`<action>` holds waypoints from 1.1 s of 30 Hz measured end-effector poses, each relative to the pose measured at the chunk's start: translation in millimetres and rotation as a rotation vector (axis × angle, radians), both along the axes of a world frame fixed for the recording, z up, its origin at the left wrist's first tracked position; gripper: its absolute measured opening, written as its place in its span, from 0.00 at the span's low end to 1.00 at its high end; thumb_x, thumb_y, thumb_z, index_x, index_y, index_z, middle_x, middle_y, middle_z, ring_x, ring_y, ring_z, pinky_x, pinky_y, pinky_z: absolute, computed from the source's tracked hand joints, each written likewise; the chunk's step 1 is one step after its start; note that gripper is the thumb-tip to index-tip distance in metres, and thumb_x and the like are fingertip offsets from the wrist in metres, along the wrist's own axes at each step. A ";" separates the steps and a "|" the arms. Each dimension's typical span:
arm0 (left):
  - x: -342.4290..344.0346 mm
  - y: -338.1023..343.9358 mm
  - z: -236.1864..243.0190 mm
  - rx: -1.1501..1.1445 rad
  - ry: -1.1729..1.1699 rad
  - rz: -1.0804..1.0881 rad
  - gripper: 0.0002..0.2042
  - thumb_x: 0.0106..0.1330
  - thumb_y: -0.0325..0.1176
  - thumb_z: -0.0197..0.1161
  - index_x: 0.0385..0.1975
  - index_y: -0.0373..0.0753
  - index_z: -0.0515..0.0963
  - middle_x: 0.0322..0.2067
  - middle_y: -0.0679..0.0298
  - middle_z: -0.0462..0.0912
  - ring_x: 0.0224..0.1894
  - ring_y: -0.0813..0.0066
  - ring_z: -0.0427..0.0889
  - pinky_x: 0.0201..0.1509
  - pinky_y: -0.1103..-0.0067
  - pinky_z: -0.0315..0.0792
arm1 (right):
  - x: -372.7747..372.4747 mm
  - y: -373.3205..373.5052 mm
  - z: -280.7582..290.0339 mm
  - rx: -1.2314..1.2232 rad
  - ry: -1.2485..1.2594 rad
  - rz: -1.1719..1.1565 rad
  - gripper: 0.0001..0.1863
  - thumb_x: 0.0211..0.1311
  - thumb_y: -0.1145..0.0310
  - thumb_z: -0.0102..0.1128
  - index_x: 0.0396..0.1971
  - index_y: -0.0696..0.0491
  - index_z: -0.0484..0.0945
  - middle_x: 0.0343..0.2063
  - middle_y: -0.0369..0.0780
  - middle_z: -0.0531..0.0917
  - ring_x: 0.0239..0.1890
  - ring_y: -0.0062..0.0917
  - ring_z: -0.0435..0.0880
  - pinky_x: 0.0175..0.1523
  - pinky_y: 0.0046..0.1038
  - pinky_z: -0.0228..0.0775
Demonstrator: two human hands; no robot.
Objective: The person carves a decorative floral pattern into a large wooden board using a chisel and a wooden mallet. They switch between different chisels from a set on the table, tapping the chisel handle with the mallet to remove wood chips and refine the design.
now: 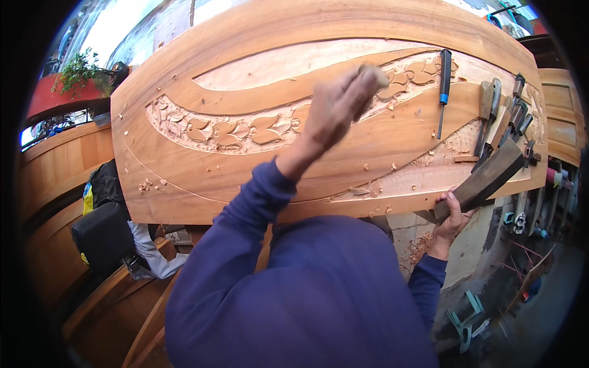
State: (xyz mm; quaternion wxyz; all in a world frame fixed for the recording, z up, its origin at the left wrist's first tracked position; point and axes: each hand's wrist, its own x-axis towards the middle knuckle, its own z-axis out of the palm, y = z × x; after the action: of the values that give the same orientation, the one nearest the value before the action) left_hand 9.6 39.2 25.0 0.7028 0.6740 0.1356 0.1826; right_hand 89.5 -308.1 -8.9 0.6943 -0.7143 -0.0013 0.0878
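A right hand (453,226) closes its fingers around the near end of a dark, broad piece (486,183), seemingly stiff, weighty and best held there, at a wooden panel's (245,176) near right edge; the blurred left hand's (339,105) grip cannot be told.

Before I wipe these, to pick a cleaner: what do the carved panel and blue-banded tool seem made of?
Carved panel: wood, by its grain streaks; the pale, matte recesses look unfinished. Blue-banded tool: smooth black handle, probably plastic; slender, straight shaft, likely metal.
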 end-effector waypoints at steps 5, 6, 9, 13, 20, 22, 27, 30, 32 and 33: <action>42.5 21.0 -2.2 -0.200 -0.146 -0.122 0.24 0.70 0.46 0.71 0.50 0.33 0.69 0.26 0.62 0.79 0.20 0.79 0.78 0.22 0.83 0.71 | 3.2 -7.1 -6.4 0.006 0.000 0.042 0.25 0.57 0.76 0.65 0.56 0.56 0.72 0.32 0.39 0.79 0.30 0.24 0.81 0.38 0.29 0.80; 47.4 22.1 -2.7 -0.240 -0.132 -0.157 0.24 0.69 0.45 0.71 0.49 0.33 0.68 0.25 0.63 0.79 0.19 0.79 0.77 0.21 0.83 0.70 | 2.8 -6.9 -7.2 0.009 0.003 0.034 0.25 0.58 0.76 0.65 0.56 0.56 0.72 0.32 0.39 0.79 0.30 0.24 0.81 0.37 0.28 0.80; 58.2 22.8 -11.9 -0.305 -0.127 -0.227 0.22 0.67 0.47 0.75 0.42 0.36 0.72 0.22 0.69 0.76 0.19 0.82 0.74 0.22 0.82 0.67 | 2.2 -9.7 -9.3 0.002 0.006 0.032 0.20 0.60 0.74 0.64 0.52 0.54 0.74 0.34 0.39 0.79 0.34 0.24 0.82 0.37 0.29 0.80; 64.1 16.4 -8.4 -0.338 -0.079 -0.297 0.19 0.66 0.46 0.77 0.31 0.41 0.74 0.17 0.74 0.70 0.16 0.86 0.66 0.19 0.82 0.58 | 0.7 -5.3 -6.3 0.016 -0.005 0.024 0.24 0.60 0.75 0.64 0.57 0.54 0.72 0.35 0.39 0.79 0.33 0.24 0.82 0.37 0.29 0.81; 67.6 18.2 -23.5 -0.362 -0.050 -0.251 0.20 0.66 0.49 0.77 0.21 0.45 0.75 0.15 0.77 0.64 0.16 0.88 0.59 0.20 0.81 0.50 | -0.3 -4.8 -7.1 -0.017 -0.011 0.002 0.32 0.58 0.76 0.64 0.65 0.53 0.69 0.35 0.39 0.79 0.33 0.24 0.81 0.36 0.29 0.81; 61.7 21.0 -16.7 -0.375 -0.035 -0.265 0.19 0.67 0.48 0.76 0.23 0.44 0.77 0.15 0.77 0.64 0.16 0.88 0.59 0.20 0.82 0.49 | -0.2 -5.6 -8.1 -0.017 -0.017 -0.001 0.32 0.58 0.77 0.64 0.64 0.53 0.69 0.35 0.39 0.79 0.33 0.24 0.82 0.36 0.29 0.81; 60.5 27.5 -20.4 -0.436 -0.071 -0.271 0.18 0.68 0.47 0.75 0.25 0.42 0.80 0.15 0.78 0.63 0.15 0.88 0.58 0.19 0.82 0.48 | 0.1 -4.8 -9.7 -0.022 -0.039 -0.005 0.32 0.58 0.77 0.64 0.64 0.53 0.69 0.35 0.40 0.79 0.33 0.25 0.82 0.37 0.30 0.82; 61.7 30.1 -26.2 -0.501 -0.112 -0.267 0.17 0.68 0.45 0.76 0.23 0.43 0.78 0.15 0.78 0.63 0.15 0.89 0.58 0.18 0.82 0.48 | 1.8 -6.9 -12.1 -0.015 -0.058 0.013 0.31 0.58 0.77 0.64 0.64 0.54 0.69 0.35 0.40 0.79 0.33 0.25 0.82 0.37 0.30 0.82; 63.3 35.2 -32.3 -0.550 -0.139 -0.276 0.17 0.68 0.41 0.76 0.21 0.44 0.77 0.14 0.78 0.63 0.15 0.89 0.59 0.18 0.82 0.48 | 2.0 -5.8 -11.8 -0.009 -0.060 0.018 0.30 0.58 0.78 0.64 0.63 0.54 0.70 0.35 0.40 0.80 0.33 0.25 0.82 0.37 0.30 0.82; 62.9 36.8 -35.5 -0.530 -0.152 -0.253 0.17 0.68 0.40 0.77 0.21 0.44 0.77 0.14 0.77 0.64 0.15 0.89 0.59 0.18 0.82 0.48 | 2.0 -5.3 -11.6 -0.006 -0.061 0.021 0.30 0.59 0.78 0.64 0.63 0.55 0.70 0.35 0.40 0.80 0.33 0.25 0.82 0.37 0.30 0.82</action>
State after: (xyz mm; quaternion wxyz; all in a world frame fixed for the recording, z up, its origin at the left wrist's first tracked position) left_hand 72.5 76.1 -10.5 0.8795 0.4631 0.0404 0.1019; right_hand 91.5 -313.4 -20.5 0.6908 -0.7187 -0.0294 0.0733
